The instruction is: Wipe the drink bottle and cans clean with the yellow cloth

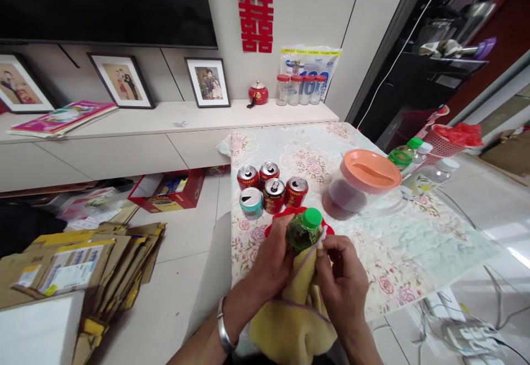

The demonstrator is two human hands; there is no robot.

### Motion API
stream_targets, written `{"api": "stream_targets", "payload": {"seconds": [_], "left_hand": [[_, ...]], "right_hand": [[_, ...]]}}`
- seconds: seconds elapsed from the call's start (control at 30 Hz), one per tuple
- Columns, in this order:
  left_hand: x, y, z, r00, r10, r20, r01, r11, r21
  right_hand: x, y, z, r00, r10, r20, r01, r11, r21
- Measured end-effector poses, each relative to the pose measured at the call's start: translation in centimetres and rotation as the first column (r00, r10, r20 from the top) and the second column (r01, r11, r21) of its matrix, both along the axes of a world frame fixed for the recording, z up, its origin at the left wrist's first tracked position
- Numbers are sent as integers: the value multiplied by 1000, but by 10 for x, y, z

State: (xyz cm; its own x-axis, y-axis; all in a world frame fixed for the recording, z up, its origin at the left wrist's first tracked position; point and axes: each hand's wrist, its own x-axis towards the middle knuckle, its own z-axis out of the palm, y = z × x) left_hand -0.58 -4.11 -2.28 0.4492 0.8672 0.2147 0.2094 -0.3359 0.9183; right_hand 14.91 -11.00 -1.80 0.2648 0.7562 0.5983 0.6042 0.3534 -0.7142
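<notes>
My left hand is wrapped round a plastic bottle with a green cap, held tilted near the table's front edge. A yellow cloth with a purple hem hangs down from the bottle's side. My right hand pinches the cloth's edge close to the bottle. Behind the bottle lies a red plate, mostly hidden by it and my left hand. Several drink cans stand just beyond, among them a red can and a teal can.
A pitcher with an orange lid stands right of the cans on the flowered tablecloth. Further right are bottles, one a green-capped bottle, and a pink basket. Flattened cardboard lies on the floor at left.
</notes>
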Motion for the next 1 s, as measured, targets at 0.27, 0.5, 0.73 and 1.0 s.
{"api": "stream_targets", "payload": {"seconds": [0.27,0.5,0.73,1.0], "left_hand": [[-8,4,5,979,-74,-192,51,991,-122],[-13,5,2,969,-50,-240,49,999,-8],[-18,9,10,973,-74,-219,69,997,-33],[-3,3,8,997,15,-74,-20,997,-68]], "right_hand": [[14,-1,-52,996,-64,64,75,982,-175],[27,11,-77,989,-60,138,113,903,-415],[28,15,-65,998,4,62,18,937,-349],[20,-1,1,996,7,-90,-14,997,-77]]}}
